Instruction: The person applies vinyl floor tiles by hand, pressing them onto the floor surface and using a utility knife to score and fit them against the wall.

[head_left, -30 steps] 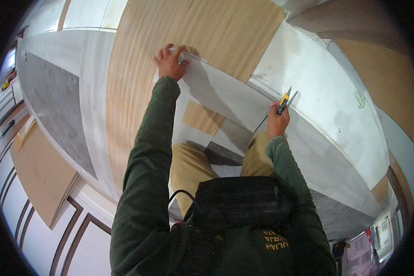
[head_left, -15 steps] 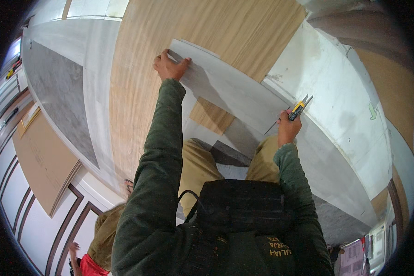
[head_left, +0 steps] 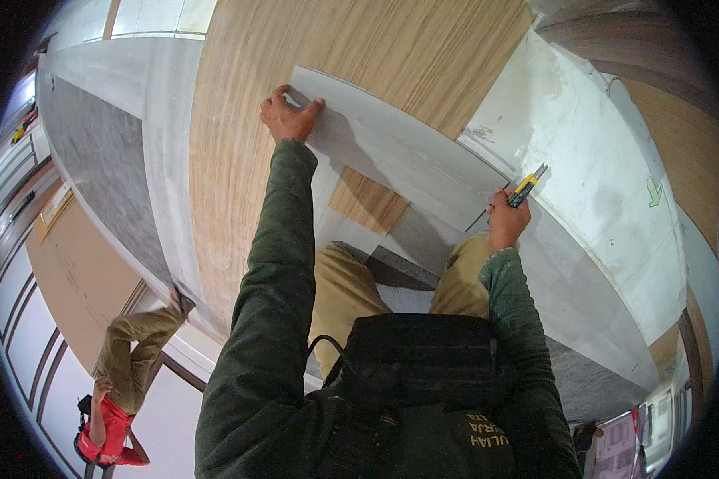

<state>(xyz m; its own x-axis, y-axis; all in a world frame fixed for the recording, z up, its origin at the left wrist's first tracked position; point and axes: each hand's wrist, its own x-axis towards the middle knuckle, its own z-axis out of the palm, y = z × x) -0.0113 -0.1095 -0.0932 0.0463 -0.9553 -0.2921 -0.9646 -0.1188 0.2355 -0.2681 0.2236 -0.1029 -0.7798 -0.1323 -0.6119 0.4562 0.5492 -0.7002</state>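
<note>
A long grey floor plank lies slantwise across the wood-look flooring, in front of my knees. At its far left end, my left hand grips the plank's short edge, thumb and fingers spread across it. My right hand is closed around a yellow and black utility knife beside the plank's near right end. The knife's tip points up and to the right, over the pale bare floor. A small wood-look piece shows between the plank and my legs.
Pale bare floor with a green mark stretches along the right. Dark grey flooring lies to the left, and large brown boards lean beyond it. A person in a red shirt stands at the lower left.
My left hand and the plank's far end have shifted slightly left. The knife in my right hand has tilted a little. The person in red has come further into view.
</note>
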